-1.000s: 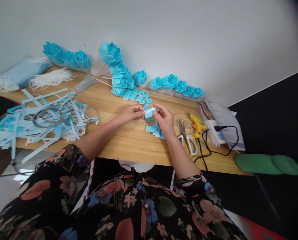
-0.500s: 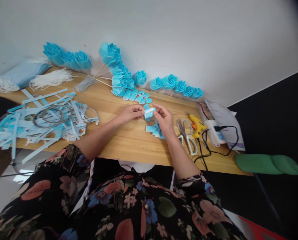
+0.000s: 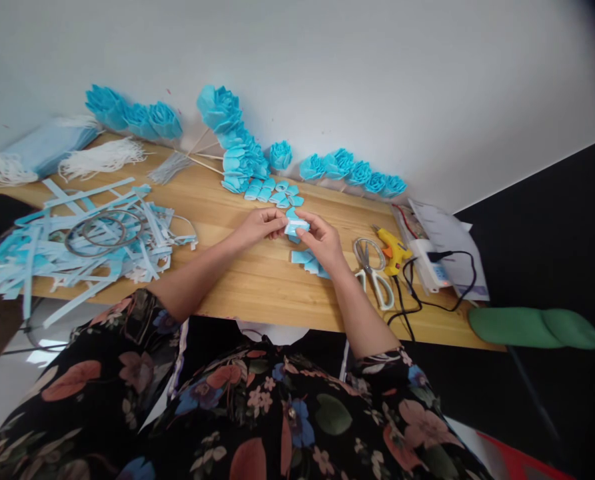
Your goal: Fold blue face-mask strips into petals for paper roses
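Fingers of left hand (image 3: pixel 257 228) and right hand (image 3: pixel 323 241) pinched shut on small blue folded piece (image 3: pixel 296 227) just above desk (image 3: pixel 257 283); a slack pinch could let the fold spring open or drop it among cut pieces (image 3: pixel 308 260).

Your left hand (image 3: pixel 260 227) and right hand (image 3: pixel 322 241) meet just above the middle of the view, with the right at 3 o'clock of the left and the fingertips nearly touching. Both hands are closed in a pinch, thumb against forefinger, and the other fingers are curled in. Your left forearm (image 3: pixel 197 273) comes in bare from 7 o'clock and points toward 1 o'clock. Your right forearm (image 3: pixel 360 313) comes up from 5 o'clock toward 11 o'clock. Both wrists are close to straight, and your elbows sit low, close to your body.
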Available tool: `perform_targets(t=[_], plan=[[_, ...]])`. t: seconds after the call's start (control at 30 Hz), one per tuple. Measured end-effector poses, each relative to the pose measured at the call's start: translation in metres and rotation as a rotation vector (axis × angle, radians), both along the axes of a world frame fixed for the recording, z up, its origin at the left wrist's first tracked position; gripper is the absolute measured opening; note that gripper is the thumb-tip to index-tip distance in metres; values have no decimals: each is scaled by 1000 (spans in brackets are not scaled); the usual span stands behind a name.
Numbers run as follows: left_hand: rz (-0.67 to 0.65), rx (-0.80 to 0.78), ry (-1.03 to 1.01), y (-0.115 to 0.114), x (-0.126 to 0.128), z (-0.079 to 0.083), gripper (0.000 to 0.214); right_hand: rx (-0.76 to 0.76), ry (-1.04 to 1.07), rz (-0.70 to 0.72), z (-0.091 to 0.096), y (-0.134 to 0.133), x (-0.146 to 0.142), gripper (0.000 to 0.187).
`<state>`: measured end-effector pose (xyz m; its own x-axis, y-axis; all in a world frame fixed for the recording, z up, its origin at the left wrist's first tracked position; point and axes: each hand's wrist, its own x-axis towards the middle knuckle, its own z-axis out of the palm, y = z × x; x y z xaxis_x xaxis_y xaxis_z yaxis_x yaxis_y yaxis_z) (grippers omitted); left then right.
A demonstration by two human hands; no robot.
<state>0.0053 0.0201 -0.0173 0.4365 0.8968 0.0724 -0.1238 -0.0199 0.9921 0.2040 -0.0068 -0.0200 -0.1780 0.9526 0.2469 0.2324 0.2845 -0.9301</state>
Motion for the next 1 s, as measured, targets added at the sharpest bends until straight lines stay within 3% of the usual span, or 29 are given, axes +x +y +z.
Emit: perform_targets(t=[0.43, 0.73, 1.0], plan=[[65, 56, -23, -4, 0, 4, 37, 25, -3, -101, -2, 3, 3, 39], [-36, 2, 17, -3, 1, 0, 36, 22, -6, -70, -3, 2, -1, 42], [-12, 6, 10, -2, -1, -1, 35, -47, -22, 81, 15, -6, 1, 53]])
